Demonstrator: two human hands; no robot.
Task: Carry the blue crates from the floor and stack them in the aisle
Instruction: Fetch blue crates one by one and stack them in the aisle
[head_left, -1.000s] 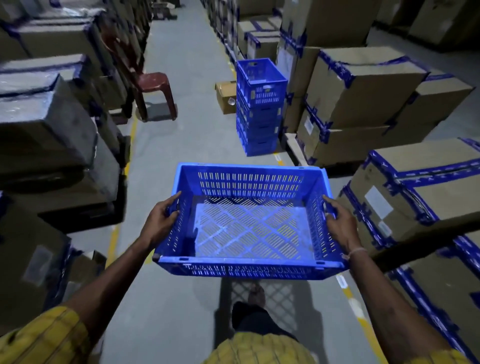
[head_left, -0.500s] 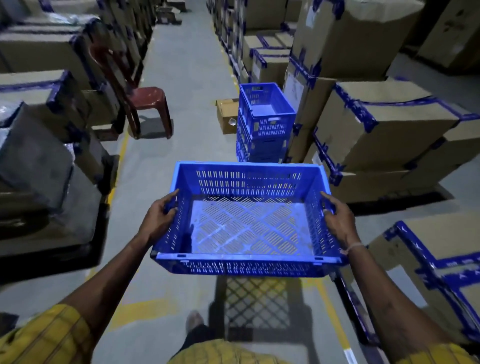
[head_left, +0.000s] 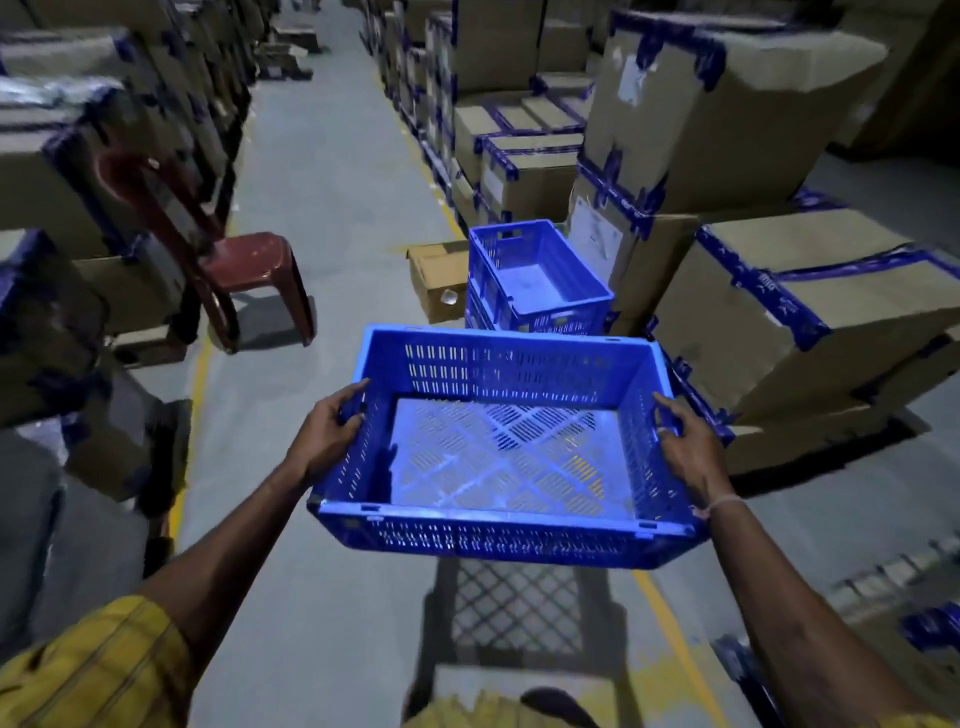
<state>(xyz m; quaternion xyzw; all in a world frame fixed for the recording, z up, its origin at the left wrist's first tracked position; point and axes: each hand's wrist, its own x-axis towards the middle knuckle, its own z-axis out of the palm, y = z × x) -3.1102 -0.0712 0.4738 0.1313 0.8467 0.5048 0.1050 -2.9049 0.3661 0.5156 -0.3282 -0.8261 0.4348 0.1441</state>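
An empty blue slotted crate (head_left: 498, 525) hangs level in front of me above the grey floor. My left hand (head_left: 327, 434) grips its left side wall, fingers curled into the handle slot. My right hand (head_left: 688, 449) grips the right side wall the same way. Just beyond the carried crate stands a stack of blue crates (head_left: 535, 283) on the right side of the aisle, its top crate empty; the carried crate hides the stack's lower part.
Taped cardboard boxes (head_left: 810, 306) line the right side, dark wrapped boxes (head_left: 47, 192) the left. A red plastic chair (head_left: 223, 254) stands at the left. A small open carton (head_left: 436, 278) sits left of the stack. Yellow floor lines (head_left: 195, 395) border the aisle.
I have walked forward along the aisle with the crate. The stack, chair and carton have come closer. My grip on both sides is unchanged.
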